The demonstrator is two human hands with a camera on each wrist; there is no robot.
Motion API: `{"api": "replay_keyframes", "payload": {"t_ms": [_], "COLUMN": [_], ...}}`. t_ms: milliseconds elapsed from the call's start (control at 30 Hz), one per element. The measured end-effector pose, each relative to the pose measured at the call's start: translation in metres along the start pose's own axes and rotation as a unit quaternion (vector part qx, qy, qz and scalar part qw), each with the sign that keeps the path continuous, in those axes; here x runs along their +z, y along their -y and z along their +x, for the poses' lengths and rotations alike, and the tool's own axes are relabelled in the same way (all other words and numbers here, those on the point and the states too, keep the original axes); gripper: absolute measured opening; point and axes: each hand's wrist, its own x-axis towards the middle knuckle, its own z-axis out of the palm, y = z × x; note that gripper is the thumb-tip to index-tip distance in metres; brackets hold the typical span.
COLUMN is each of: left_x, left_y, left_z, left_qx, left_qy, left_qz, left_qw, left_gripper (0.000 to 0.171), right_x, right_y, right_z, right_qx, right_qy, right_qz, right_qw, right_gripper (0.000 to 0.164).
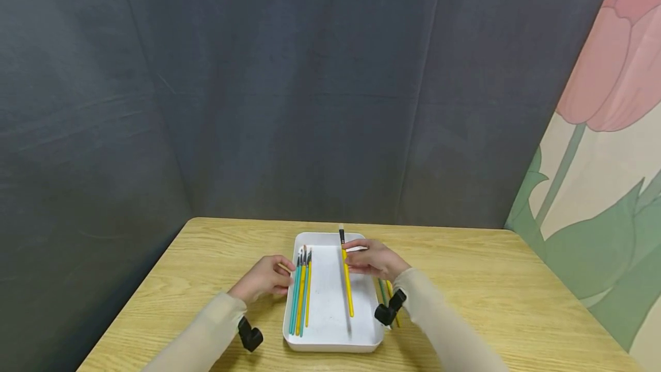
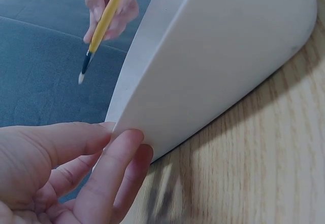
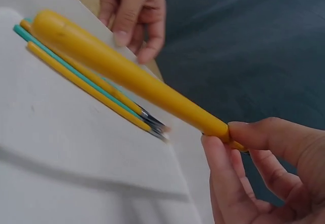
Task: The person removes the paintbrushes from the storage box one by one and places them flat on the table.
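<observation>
A white rectangular tray (image 1: 330, 347) stands on the table in the head view. My left hand (image 1: 268, 275) pinches its left rim between thumb and fingers, seen closely along the outer wall (image 2: 203, 66) in the left wrist view. Between thumb and fingertips, my right hand (image 1: 374, 258) holds a yellow paintbrush (image 1: 349, 294) over the right part of the tray. Its pale bristles point to the far side, and its thick handle end (image 3: 76, 41) hangs toward the near side. Several green and yellow paintbrushes (image 1: 302, 297) lie side by side along the tray's left wall.
Beside the tray's right wall, partly hidden by the right wrist, lie green and yellow paintbrushes (image 1: 383, 290). The wooden table (image 1: 465, 286) reaches back to a dark curtain (image 1: 310, 102). A tulip-painted wall (image 1: 594, 188) borders the right.
</observation>
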Motion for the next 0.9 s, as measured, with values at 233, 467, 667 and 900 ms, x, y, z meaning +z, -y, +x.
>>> {"api": "replay_keyframes", "payload": {"t_ms": [233, 467, 667, 900], "left_x": [0.000, 0.000, 0.000, 0.000], "left_y": [-0.001, -0.002, -0.002, -0.002], "left_z": [-0.002, -0.002, 0.000, -0.001], "left_qx": [0.001, -0.001, -0.004, -0.004], "left_qy": [-0.002, 0.001, -0.001, 0.002], "left_qz": [0.005, 0.004, 0.008, 0.006], "left_qw": [1.0000, 1.0000, 1.0000, 1.0000], "left_gripper": [0.026, 0.026, 0.026, 0.026], "right_x": [-0.038, -0.067, -0.083, -0.097], "right_y": [0.001, -0.003, -0.011, -0.027], "right_z": [-0.016, -0.026, -0.033, -0.033], "right_qx": [-0.033, -0.031, -0.035, -0.018], "right_qy": [0.040, 0.022, 0.024, 0.005], "right_qz": [0.018, 0.003, -0.005, -0.020], "right_qw": [0.999, 0.999, 0.999, 1.000], "right_gripper": [0.046, 0.046, 0.043, 0.041]}}
